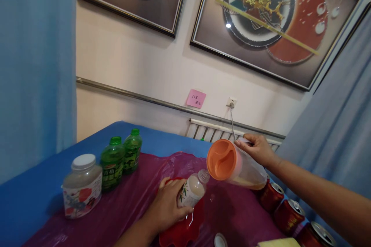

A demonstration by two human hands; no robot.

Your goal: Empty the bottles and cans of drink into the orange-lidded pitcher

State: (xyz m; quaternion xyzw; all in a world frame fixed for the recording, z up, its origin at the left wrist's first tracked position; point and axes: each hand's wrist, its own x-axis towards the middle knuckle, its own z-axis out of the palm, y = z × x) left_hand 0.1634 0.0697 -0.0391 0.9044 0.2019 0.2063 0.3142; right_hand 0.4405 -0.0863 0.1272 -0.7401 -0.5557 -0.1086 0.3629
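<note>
Lower centre, the left hand (170, 203) wraps a tilted bottle (191, 192); the right hand (257, 149) clasps the pitcher (240, 165). Pouring, apparently (steady there!); further tipping needs careful aim.

The left forearm (139, 229) is extended from the bottom edge of the view, slanted up and to the right. The left grip (168, 205) is turned with its back toward the camera; its fingers are curled at the top and its thumb (184, 212) is stretched out below, held apart from them in a closed hold. The right forearm (315, 189) is brought in from the right edge, angled up and to the left. The right grip (259, 149) is raised higher than the left, its fingers folded and closed. Both forearms are bared.
</note>
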